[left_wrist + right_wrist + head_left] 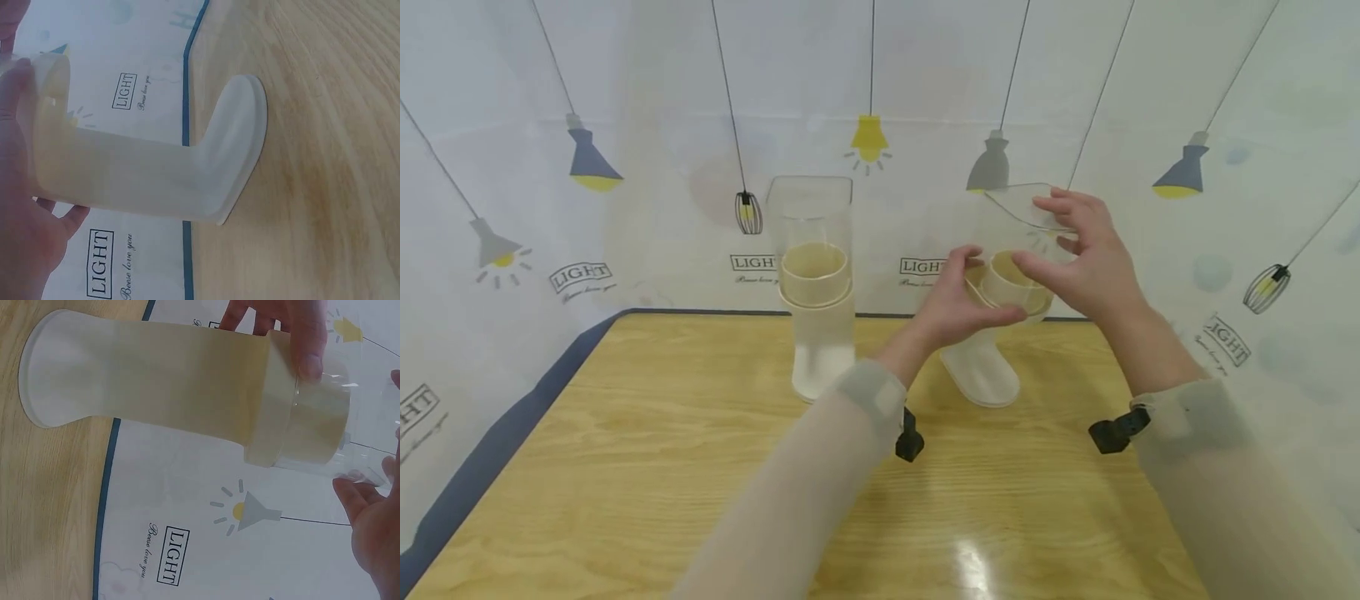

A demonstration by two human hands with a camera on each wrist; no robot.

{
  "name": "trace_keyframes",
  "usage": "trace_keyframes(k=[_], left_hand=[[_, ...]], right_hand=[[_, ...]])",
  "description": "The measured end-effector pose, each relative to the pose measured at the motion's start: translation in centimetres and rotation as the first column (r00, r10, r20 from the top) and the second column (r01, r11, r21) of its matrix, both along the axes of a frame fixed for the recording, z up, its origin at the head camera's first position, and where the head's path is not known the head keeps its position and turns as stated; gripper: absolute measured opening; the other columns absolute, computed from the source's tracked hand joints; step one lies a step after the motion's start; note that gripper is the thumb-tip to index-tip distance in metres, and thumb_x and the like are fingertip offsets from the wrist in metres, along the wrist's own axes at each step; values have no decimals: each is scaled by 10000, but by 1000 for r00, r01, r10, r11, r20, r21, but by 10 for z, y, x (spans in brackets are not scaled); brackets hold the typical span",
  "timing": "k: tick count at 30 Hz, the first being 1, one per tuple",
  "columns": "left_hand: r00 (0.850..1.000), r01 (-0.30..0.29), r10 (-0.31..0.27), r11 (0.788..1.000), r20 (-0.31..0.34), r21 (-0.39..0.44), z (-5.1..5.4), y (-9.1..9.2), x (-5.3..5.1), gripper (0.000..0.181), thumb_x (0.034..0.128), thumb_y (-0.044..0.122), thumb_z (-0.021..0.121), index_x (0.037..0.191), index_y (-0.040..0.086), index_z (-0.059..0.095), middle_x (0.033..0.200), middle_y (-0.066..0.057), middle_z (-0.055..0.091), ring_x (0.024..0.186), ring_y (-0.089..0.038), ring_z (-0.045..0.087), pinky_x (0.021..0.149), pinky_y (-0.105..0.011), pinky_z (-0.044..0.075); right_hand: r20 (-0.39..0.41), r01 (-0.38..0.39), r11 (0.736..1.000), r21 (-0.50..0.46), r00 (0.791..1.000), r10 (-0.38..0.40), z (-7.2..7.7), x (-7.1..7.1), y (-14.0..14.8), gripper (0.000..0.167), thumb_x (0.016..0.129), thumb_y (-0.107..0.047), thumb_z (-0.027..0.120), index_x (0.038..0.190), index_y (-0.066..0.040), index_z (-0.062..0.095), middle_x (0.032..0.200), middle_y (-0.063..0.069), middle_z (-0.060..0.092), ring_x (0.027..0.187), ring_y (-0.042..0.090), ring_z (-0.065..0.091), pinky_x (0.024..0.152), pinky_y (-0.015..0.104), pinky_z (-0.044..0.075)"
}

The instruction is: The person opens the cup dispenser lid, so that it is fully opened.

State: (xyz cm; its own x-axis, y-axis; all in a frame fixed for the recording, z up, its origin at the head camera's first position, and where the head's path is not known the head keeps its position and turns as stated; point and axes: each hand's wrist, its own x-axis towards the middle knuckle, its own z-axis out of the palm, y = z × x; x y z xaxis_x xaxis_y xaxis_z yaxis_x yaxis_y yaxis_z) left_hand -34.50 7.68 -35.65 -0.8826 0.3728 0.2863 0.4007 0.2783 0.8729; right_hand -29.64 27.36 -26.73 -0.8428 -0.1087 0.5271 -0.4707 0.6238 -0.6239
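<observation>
My left hand is clamped round the collar of a pale boot, its thumb across the collar's front. My right hand grips the clear tube at the boot's top, fingers and thumb curved to either side of it. The tube reaches down over the boot's collar, so the collar's upper ring sits inside it; the depth of the shaft is hidden from me.

To the left of the boot, well apart, a second boot stands upright, its ring also inside a clear tube. The strip between the two leaves open room. Behind the boot, close by, runs the back edge of the wooden table, with a lamp-printed cloth rising beyond; in front, the tabletop stretches toward me under my forearms.

My left wrist view gives the boot's side and bent foot on the tabletop; my right wrist view shows my left thumb pressing at the tube's lower end, which the head view doesn't make clear.
</observation>
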Motion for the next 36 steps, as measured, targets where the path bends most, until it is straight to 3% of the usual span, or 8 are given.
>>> trace_keyframes(k=[9, 11, 16, 24, 28, 36], left_hand=[[999, -32, 30, 998, 36, 48, -3, 9, 5, 1198, 761, 419, 1028, 1676, 233, 276, 1690, -35, 426, 1497, -237, 500, 1258, -414, 444], [999, -36, 34, 998, 31, 54, -5, 10, 5, 1196, 768, 422, 1023, 1675, 228, 268, 1684, -36, 422, 1494, -237, 497, 1260, -415, 441], [999, -48, 48, 996, 8, 79, -10, 13, 3, 1195, 756, 409, 1032, 1660, 222, 273, 1668, -50, 429, 1476, -235, 509, 1247, -404, 453], [1000, -27, 25, 993, 15, 116, -14, 14, 3, 1225, 766, 371, 1032, 1679, 318, 218, 1698, -37, 416, 1527, -255, 486, 1257, -447, 447], [999, -33, 32, 993, 14, 117, -13, 14, 3, 1217, 764, 379, 1033, 1674, 305, 229, 1704, -58, 416, 1538, -266, 484, 1253, -465, 454], [999, -54, 53, 995, 9, 88, -13, 15, 0, 1199, 750, 382, 1041, 1643, 307, 245, 1663, -74, 472, 1502, -273, 529, 1226, -453, 482]], right_hand=[[-1, 25, 991, -128, 1000, -26, -10, -2, -8, 831, 859, -191, 944, 1555, -61, 510, 1780, 4, 266, 1593, 284, 405, 1255, 603, 442], [5, 41, 988, -150, 999, -40, -12, -2, -11, 852, 857, -203, 951, 1549, -56, 476, 1766, 17, 294, 1594, 300, 413, 1271, 582, 431], [37, 89, 980, -181, 996, -83, -15, -3, -17, 912, 849, -283, 975, 1532, -101, 399, 1684, 69, 424, 1553, 359, 486, 1282, 527, 432], [81, 120, 968, -220, 991, -105, -22, -1, -21, 975, 862, -369, 960, 1571, -167, 322, 1729, 32, 389, 1552, 343, 507, 1251, 607, 444], [78, 134, 960, -248, 990, -118, -24, -1, -26, 1003, 840, -412, 972, 1571, -226, 311, 1739, 62, 361, 1552, 335, 506, 1254, 606, 435], [38, 171, 939, -299, 985, -167, -27, -6, -32, 927, 839, -376, 955, 1533, -235, 356, 1662, 64, 439, 1474, 324, 587, 1192, 566, 496]])
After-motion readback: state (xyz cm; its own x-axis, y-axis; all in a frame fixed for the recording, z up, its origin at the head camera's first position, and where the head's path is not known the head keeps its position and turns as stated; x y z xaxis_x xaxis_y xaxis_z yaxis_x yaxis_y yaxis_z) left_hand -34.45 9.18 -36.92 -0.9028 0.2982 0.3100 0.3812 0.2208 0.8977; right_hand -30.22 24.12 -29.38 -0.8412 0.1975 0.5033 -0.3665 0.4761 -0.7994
